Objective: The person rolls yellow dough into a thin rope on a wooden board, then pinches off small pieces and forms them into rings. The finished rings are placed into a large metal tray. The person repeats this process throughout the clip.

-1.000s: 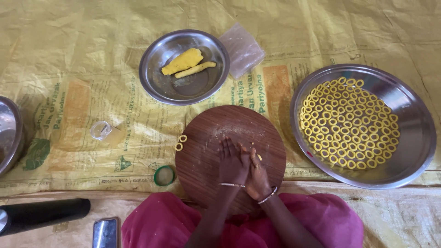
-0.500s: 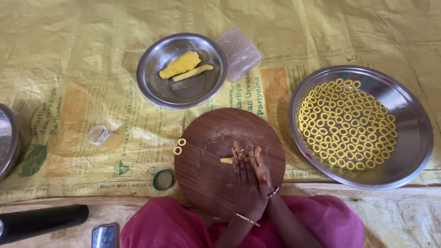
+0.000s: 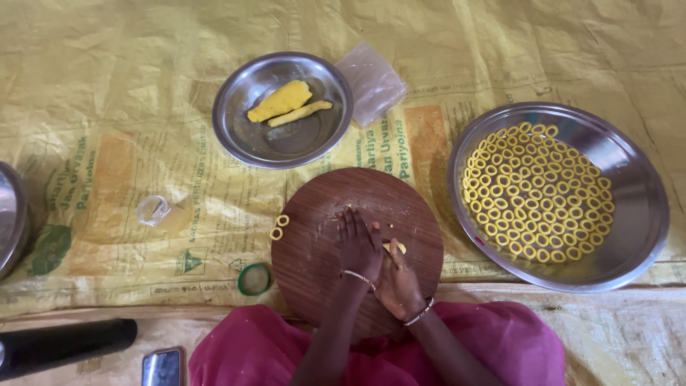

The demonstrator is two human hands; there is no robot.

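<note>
Head view: yellow sheet point(image 3: 143, 107) (floor covering); both hands point(image 3: 379, 261) flat on dough point(image 3: 394, 247).

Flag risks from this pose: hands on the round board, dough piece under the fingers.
1. Two finished rings lie at the left rim of the wooden board; one looks half off it, so a nudge could drop it onto the sheet.
2. The left hand and right hand overlap on a small dough piece; uneven pressure could flatten it.
3. The big tray is crowded with rings; additions may stick together.
</note>
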